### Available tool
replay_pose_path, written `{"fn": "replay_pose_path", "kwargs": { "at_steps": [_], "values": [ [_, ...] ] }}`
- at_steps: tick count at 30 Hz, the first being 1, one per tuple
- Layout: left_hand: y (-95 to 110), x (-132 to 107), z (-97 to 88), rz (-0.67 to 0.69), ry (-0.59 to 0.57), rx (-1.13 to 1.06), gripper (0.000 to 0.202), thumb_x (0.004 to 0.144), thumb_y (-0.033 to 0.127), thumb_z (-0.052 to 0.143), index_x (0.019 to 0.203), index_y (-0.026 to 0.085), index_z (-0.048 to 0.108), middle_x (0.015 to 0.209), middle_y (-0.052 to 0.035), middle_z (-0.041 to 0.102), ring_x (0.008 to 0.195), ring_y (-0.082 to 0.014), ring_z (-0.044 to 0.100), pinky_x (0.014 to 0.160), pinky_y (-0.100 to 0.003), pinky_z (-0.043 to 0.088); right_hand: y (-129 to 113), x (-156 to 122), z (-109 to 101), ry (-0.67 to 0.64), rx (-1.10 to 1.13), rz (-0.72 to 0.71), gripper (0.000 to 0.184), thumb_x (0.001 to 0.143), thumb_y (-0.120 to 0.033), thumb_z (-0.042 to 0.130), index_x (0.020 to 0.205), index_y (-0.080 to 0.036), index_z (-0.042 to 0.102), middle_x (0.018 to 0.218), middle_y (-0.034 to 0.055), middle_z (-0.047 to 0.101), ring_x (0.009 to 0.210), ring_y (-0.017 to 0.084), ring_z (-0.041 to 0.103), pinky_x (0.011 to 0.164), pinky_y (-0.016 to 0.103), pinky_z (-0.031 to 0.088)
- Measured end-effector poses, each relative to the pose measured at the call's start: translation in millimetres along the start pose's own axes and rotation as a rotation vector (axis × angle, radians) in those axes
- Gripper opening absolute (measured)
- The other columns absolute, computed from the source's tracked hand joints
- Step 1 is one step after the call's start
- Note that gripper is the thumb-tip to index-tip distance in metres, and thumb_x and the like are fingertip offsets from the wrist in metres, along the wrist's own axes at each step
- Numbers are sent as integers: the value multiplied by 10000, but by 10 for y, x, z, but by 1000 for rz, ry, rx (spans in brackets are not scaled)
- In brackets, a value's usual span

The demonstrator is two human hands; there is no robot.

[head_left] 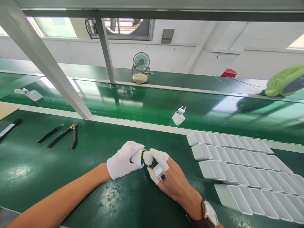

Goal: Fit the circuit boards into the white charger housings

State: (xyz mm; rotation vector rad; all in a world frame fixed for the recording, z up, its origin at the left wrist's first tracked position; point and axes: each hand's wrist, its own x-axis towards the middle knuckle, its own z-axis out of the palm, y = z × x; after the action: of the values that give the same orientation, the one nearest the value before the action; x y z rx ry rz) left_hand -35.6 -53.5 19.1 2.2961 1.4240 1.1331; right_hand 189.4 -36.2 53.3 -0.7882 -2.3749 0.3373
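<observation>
My left hand [123, 160], in a white glove, is closed round a small white charger shell [140, 157] with a circuit part showing at its open end. My right hand [169, 179], bare but with white finger cots, pinches a small white plug piece [158, 171] right next to that shell. Both hands meet just above the green work surface [35, 171]. A watch [211, 213] sits on my right wrist.
Rows of several empty white shells [237, 164] lie to the right. One finished white charger [178, 116] rides on the glossy green conveyor belt; another white part [29, 94] lies far left. Pliers [68, 134], tweezers [50, 133] and a marker [9, 127] lie at left. A small desk fan [141, 68] stands behind.
</observation>
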Motion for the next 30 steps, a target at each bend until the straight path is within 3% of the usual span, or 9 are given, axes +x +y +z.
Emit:
{"fn": "replay_pose_path", "kwargs": {
  "at_steps": [6, 11, 15, 18, 22, 26, 30],
  "values": [
    [-38, -16, 3, 4, -74, -56, 552, 782, 172, 718, 1283, 273, 510, 1212, -87, 637, 1161, -263, 609, 958, -423, 567, 25, -8, 86, -9, 0, 5, 619, 965, -185, 517, 1538, -209, 282, 1224, 152, 668, 1068, 277, 682, 889, 436, 606],
    [-35, -30, 9, -3, -92, -94, 618, 788, 259, 766, 1332, 254, 472, 1312, -137, 575, 1183, -287, 594, 984, -464, 543, -6, -39, 124, 88, 17, 20, 587, 957, -285, 598, 1489, -217, 359, 1175, 145, 686, 1048, 278, 690, 872, 425, 609],
    [-69, 2, -51, 54, -183, -190, 421, 880, 229, 653, 1283, 238, 530, 1189, -104, 651, 1079, -243, 636, 935, -417, 551, -26, -42, 46, 92, 157, 23, 564, 959, -362, 600, 1467, -231, 395, 1209, 135, 675, 1067, 267, 685, 880, 411, 608],
    [-99, 31, -116, -80, -203, -281, 334, 881, 220, 629, 1212, 223, 590, 1107, -77, 684, 980, -207, 669, 862, -356, 570, 4, -37, 56, 116, 171, 48, 421, 1008, -280, 503, 1428, -264, 482, 1277, 121, 646, 1140, 242, 662, 950, 406, 589],
    [-94, 63, -198, -243, -239, -282, 316, 793, 314, 733, 1087, 218, 667, 1111, -73, 689, 980, -220, 675, 857, -349, 566, 55, -41, 168, 62, 58, 55, 471, 983, -177, 513, 1437, -300, 517, 1415, 115, 569, 1261, 253, 600, 1012, 408, 565],
    [-54, 97, -233, -347, -248, -311, 277, 862, 364, 650, 1090, 215, 700, 1031, -68, 711, 834, -185, 662, 751, -319, 554, 79, -60, 227, -16, 8, 3, 516, 986, -152, 502, 1484, -284, 464, 1441, 143, 549, 1216, 250, 633, 961, 387, 591],
    [-51, 117, -207, -525, -305, -502, 321, 902, 424, 609, 1082, 177, 707, 930, -72, 729, 766, -176, 658, 689, -296, 548, 94, -76, 241, -27, 7, -7, 486, 1003, -166, 488, 1475, -279, 476, 1405, 153, 582, 1149, 238, 674, 918, 364, 606]
  ]
}}
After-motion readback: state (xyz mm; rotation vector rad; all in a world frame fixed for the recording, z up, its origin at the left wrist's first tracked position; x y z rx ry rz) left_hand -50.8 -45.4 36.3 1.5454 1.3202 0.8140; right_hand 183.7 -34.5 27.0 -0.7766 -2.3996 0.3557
